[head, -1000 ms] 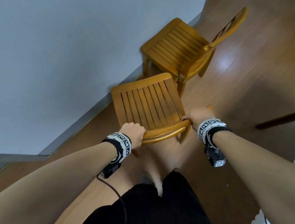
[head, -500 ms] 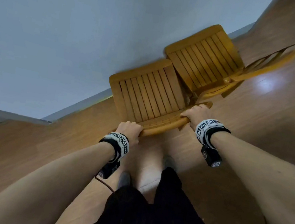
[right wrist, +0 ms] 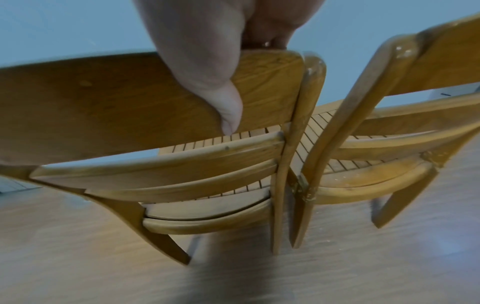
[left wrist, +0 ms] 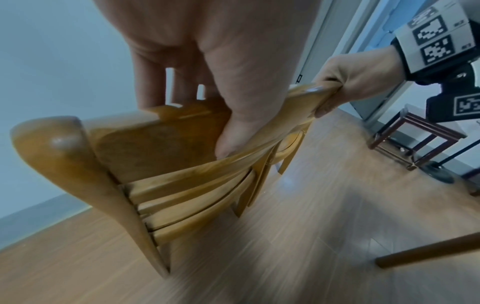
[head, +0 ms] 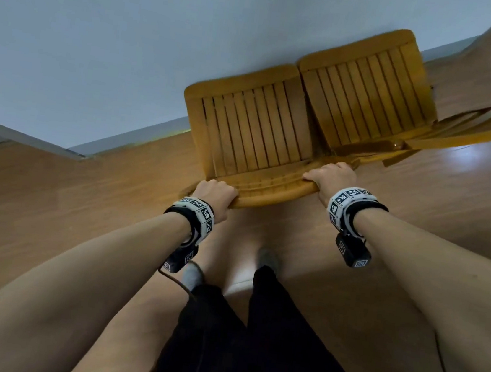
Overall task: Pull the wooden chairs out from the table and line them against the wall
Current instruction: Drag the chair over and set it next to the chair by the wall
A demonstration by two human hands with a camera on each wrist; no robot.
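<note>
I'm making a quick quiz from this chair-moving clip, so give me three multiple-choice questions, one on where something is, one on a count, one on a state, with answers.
1. Where does the held chair stand relative to the second chair?
A. Side by side at the wall
B. Stacked on it
C. Across the room

2. How many slatted wooden chairs are in the head view?
A. One
B. Two
C. Four

3. What are the left hand and right hand doing?
A. Hanging free
B. Both gripping the held chair's top rail
C. One on each chair

Answers:
1 A, the two seats sit next to each other with front edges toward the wall.
2 B, two seats show.
3 B, both hands curl over one backrest.
</note>
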